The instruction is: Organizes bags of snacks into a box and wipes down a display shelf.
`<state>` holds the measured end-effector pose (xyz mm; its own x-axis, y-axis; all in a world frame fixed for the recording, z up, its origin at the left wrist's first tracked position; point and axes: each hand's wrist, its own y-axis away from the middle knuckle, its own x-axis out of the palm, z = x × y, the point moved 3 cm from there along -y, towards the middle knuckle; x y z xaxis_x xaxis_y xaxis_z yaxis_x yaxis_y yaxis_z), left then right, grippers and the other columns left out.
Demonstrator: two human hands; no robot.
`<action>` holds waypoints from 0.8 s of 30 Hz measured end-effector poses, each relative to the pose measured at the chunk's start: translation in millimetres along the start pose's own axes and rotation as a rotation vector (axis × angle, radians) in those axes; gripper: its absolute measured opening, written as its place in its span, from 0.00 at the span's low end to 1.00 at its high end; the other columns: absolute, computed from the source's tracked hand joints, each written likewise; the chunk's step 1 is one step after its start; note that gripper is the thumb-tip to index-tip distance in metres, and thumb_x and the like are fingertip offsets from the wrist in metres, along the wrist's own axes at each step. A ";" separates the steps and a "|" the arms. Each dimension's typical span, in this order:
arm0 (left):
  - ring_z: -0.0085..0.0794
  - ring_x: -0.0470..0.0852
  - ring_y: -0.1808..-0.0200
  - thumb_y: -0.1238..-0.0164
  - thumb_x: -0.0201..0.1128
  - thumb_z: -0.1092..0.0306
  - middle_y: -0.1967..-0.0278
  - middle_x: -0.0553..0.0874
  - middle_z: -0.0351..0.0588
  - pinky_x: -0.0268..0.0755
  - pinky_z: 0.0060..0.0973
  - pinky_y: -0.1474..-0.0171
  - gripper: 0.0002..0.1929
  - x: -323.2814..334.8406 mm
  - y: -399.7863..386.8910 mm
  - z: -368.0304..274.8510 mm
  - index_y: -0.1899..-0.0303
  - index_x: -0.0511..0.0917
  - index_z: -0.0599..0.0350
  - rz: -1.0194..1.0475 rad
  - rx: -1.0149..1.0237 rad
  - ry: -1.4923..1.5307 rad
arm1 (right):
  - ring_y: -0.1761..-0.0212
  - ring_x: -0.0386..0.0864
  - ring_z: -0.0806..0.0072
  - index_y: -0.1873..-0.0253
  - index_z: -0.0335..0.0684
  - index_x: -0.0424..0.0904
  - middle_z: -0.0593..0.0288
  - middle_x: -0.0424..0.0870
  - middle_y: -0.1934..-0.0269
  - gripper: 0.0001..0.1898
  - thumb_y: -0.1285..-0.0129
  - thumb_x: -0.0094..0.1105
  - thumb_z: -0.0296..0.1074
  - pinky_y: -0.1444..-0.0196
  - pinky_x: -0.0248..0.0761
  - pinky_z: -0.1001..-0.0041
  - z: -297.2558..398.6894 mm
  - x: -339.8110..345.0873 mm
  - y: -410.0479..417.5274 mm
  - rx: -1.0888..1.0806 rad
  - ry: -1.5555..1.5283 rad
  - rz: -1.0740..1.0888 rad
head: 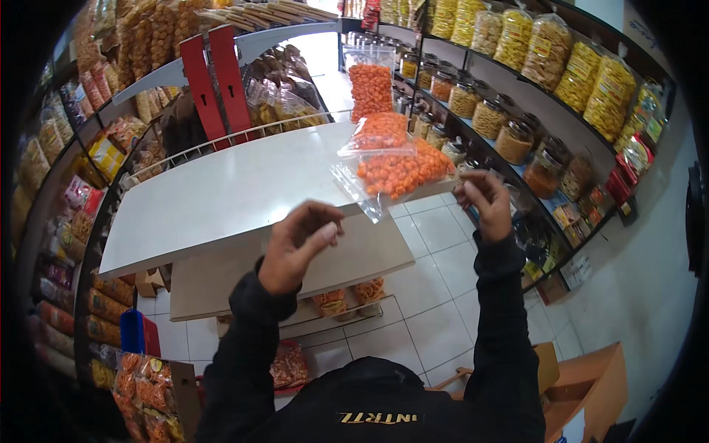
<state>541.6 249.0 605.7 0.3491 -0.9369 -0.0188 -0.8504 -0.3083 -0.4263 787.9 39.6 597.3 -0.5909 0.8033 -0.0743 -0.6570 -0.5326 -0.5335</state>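
Note:
Three clear zip bags of orange round snacks are at the right end of a white shelf. The nearest snack bag [407, 169] lies flat with its zip end hanging over the front edge. Behind it a second bag [380, 132] lies partly overlapping, and a third bag [371, 91] stands farther back. My left hand [304, 241] hovers in front of the shelf edge, fingers curled and apart, holding nothing. Off the shelf's right end, my right hand [486, 202] is raised near the nearest bag, thumb and fingers apart, with nothing in it.
The white shelf [221, 177] has a lower board [354, 255] below it. Jars [512, 141] and large snack bags [548, 50] line the right-hand racks. Packed snack racks [83, 210] stand on the left. A blue bin [133, 332] and wooden furniture [587, 387] stand low down.

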 end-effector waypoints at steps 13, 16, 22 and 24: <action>0.32 0.78 0.53 0.33 0.51 0.38 0.55 0.80 0.49 0.70 0.31 0.54 0.29 -60.9 -190.9 69.7 0.46 0.70 0.54 -0.173 -0.474 -0.614 | 0.50 0.78 0.70 0.40 0.45 0.73 0.60 0.80 0.52 0.30 0.51 0.71 0.30 0.50 0.71 0.71 -98.4 -7.1 -207.0 -0.409 0.447 0.457; 0.34 0.79 0.53 0.34 0.48 0.34 0.54 0.80 0.51 0.70 0.35 0.52 0.31 -61.9 -215.7 88.9 0.44 0.70 0.52 -0.098 -0.798 -0.589 | 0.40 0.73 0.65 0.37 0.46 0.70 0.57 0.75 0.42 0.35 0.53 0.72 0.31 0.41 0.67 0.66 -115.1 2.4 -226.2 -0.554 0.413 0.642; 0.26 0.79 0.63 0.31 0.47 0.37 0.64 0.82 0.45 0.67 0.33 0.58 0.28 -48.5 -233.3 106.1 0.45 0.72 0.50 -0.129 -0.867 -0.524 | 0.38 0.68 0.53 0.37 0.45 0.71 0.49 0.71 0.40 0.34 0.55 0.63 0.23 0.35 0.62 0.63 -139.5 18.8 -232.2 -0.632 0.342 0.749; 0.24 0.79 0.64 0.30 0.48 0.40 0.66 0.81 0.43 0.68 0.29 0.59 0.25 -41.2 -235.7 96.3 0.46 0.73 0.50 -0.156 -0.796 -0.516 | 0.38 0.69 0.53 0.38 0.46 0.72 0.49 0.70 0.40 0.33 0.54 0.62 0.23 0.36 0.64 0.63 -145.0 20.3 -235.1 -0.643 0.359 0.695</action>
<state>765.6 376.1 619.8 0.4499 -0.7466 -0.4901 -0.7315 -0.6229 0.2774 998.2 219.8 599.0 -0.5014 0.4586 -0.7337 0.2183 -0.7535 -0.6202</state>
